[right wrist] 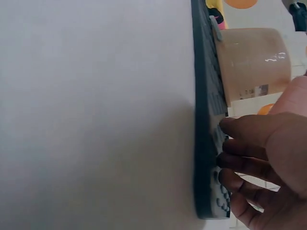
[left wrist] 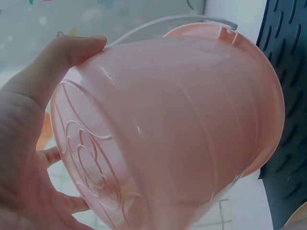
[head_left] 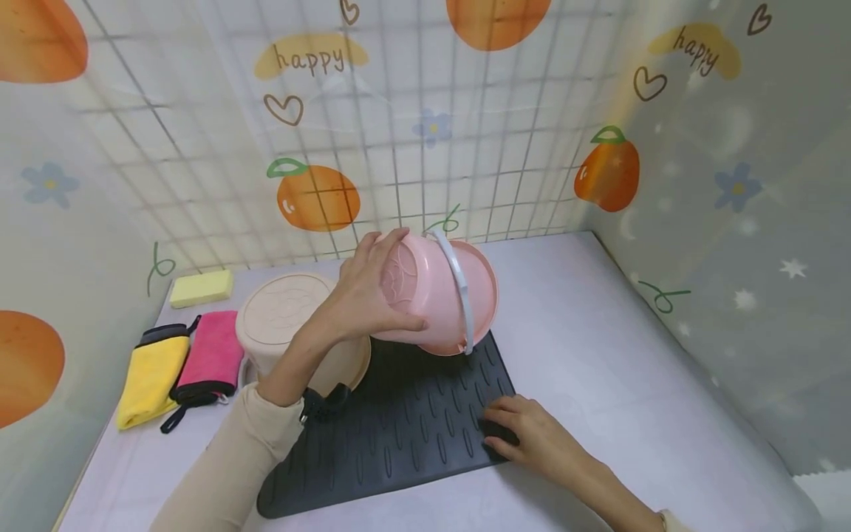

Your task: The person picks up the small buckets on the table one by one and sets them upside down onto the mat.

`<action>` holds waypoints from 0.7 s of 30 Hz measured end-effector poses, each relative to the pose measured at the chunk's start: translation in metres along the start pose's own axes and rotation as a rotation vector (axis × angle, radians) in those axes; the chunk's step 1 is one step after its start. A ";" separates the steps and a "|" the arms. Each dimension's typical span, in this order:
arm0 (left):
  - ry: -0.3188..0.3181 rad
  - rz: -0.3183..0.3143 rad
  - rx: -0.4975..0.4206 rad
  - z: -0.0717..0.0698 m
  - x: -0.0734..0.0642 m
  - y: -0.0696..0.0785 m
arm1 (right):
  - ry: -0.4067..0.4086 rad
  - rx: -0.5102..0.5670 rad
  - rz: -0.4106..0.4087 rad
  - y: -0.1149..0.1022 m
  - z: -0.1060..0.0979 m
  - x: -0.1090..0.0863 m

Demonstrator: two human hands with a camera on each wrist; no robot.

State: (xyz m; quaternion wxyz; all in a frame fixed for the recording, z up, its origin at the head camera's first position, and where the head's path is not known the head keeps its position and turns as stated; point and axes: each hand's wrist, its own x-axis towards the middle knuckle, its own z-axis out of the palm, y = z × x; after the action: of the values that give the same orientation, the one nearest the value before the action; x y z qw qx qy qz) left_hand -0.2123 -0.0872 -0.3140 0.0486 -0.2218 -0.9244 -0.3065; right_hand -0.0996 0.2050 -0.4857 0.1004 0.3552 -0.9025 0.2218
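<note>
My left hand (head_left: 362,299) grips a pink bucket (head_left: 435,295) around its bottom end, thumb on the near side and fingers across the base. Tipped on its side above the mat, the bucket has its mouth facing right and its pale handle (head_left: 457,284) lying across it. The left wrist view shows a moulded pattern on the bucket's base (left wrist: 86,153). Over the front right corner of the black ridged mat (head_left: 399,451), my right hand (head_left: 528,432) has loosely bent fingers (right wrist: 247,167) with nothing visible between them. Whether those fingertips touch the mat, I cannot tell.
An upturned beige bucket (head_left: 279,310) stands on the mat's left part, partly behind my left forearm. Further left lie a pink cloth (head_left: 213,347), a yellow cloth (head_left: 153,377) and a pale yellow sponge (head_left: 202,288). Printed curtains (head_left: 399,111) border the white table (head_left: 598,355).
</note>
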 end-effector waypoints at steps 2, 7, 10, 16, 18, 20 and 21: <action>-0.018 -0.002 0.017 -0.001 0.003 0.002 | -0.012 0.005 0.000 0.000 0.002 -0.001; -0.062 -0.001 0.063 -0.002 0.010 0.007 | -0.012 -0.014 -0.004 0.000 0.007 -0.002; -0.096 -0.026 0.073 -0.001 0.014 0.009 | -0.002 -0.033 -0.001 -0.001 0.009 -0.002; -0.140 -0.032 0.075 0.003 0.020 0.009 | 0.007 -0.038 0.016 0.000 0.011 -0.004; -0.152 -0.030 0.075 0.004 0.021 0.009 | 0.010 -0.034 0.019 0.000 0.012 -0.005; -0.170 -0.035 0.080 0.006 0.023 0.009 | 0.010 -0.027 0.019 0.001 0.013 -0.005; -0.178 -0.037 0.086 0.007 0.023 0.009 | 0.009 -0.025 0.020 0.001 0.013 -0.005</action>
State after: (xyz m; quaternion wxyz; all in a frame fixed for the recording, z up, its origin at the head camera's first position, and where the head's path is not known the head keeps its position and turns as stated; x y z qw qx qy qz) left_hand -0.2291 -0.0683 -0.3094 -0.0297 -0.2288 -0.9413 -0.2465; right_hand -0.0969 0.2026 -0.4990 0.1066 0.3438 -0.9083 0.2131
